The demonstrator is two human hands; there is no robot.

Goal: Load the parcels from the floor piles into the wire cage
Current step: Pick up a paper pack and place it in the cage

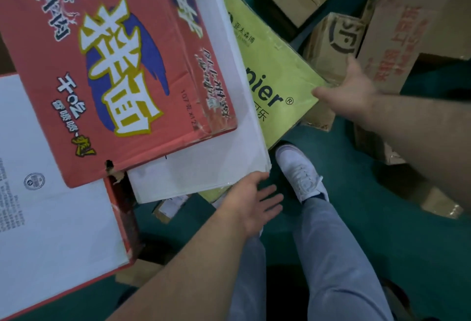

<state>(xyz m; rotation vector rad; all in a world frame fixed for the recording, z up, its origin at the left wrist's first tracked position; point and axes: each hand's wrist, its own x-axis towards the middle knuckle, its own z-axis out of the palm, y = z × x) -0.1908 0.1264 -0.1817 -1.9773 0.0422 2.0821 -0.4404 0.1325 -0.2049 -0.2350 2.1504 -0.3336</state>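
Fingers of our right hand lay straight against the three o'clock corner of the yellow-green parcel; our left hand hovered spread at its six o'clock end. Flat, stiff, likely light, pinned under the white parcel: we reckoned opposite edges the hold.

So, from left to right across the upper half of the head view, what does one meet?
Red noodle carton, white flat parcel, yellow-green parcel, right hand, brown carton with red print.
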